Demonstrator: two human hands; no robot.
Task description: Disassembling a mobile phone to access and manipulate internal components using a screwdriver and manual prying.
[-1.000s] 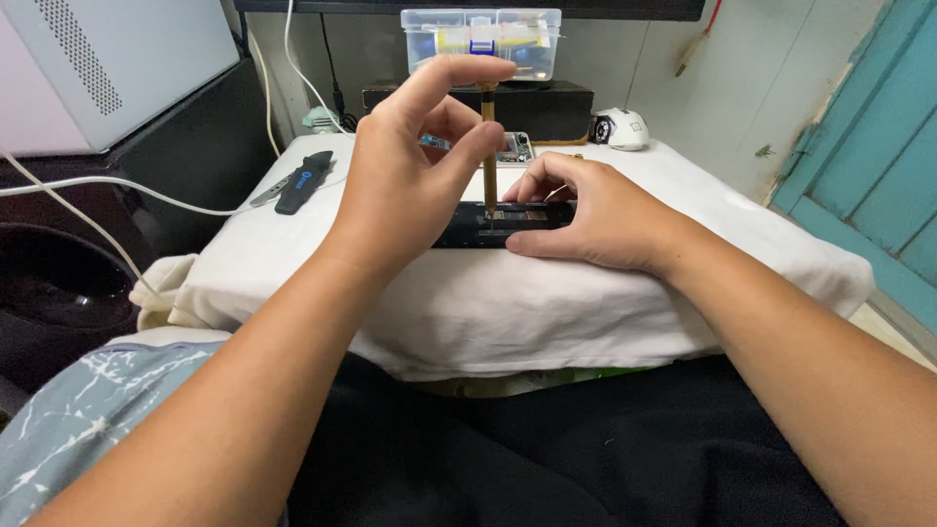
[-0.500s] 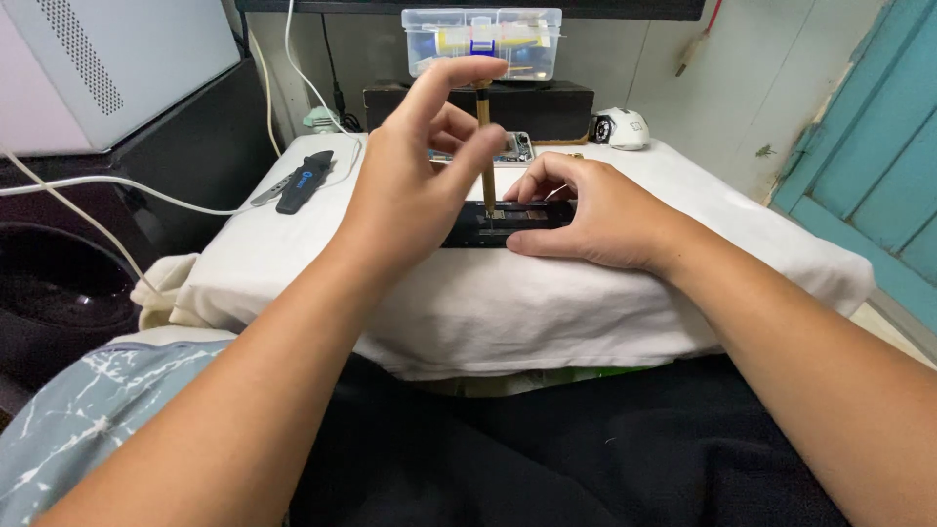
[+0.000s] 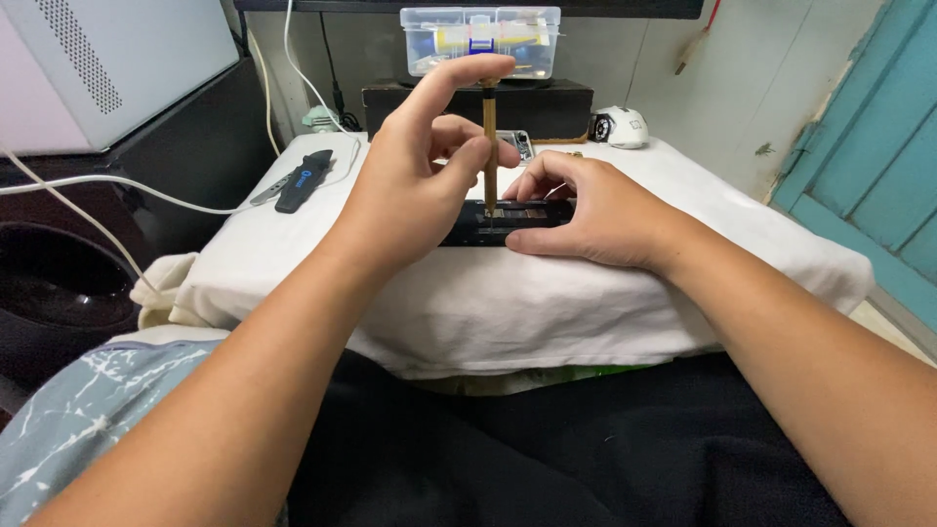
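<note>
My left hand (image 3: 415,190) holds a slim brass-coloured screwdriver (image 3: 489,146) upright, index fingertip on its top and thumb and middle finger pinching the shaft. Its tip stands on a flat black device (image 3: 508,222) lying opened on a white cloth-covered surface (image 3: 586,293). My right hand (image 3: 595,210) lies over the right part of the device and presses it down, fingers curled at its far edge. Most of the device is hidden under both hands.
A black folding tool (image 3: 305,180) and white cables (image 3: 117,190) lie at the left. A clear plastic box (image 3: 480,39) sits on a black case at the back, with a white mouse (image 3: 623,125) to its right. A teal door (image 3: 878,166) stands at the right.
The left hand's fingers have shifted slightly on the screwdriver shaft while the tool stays upright on the device. The right hand has kept its place.
</note>
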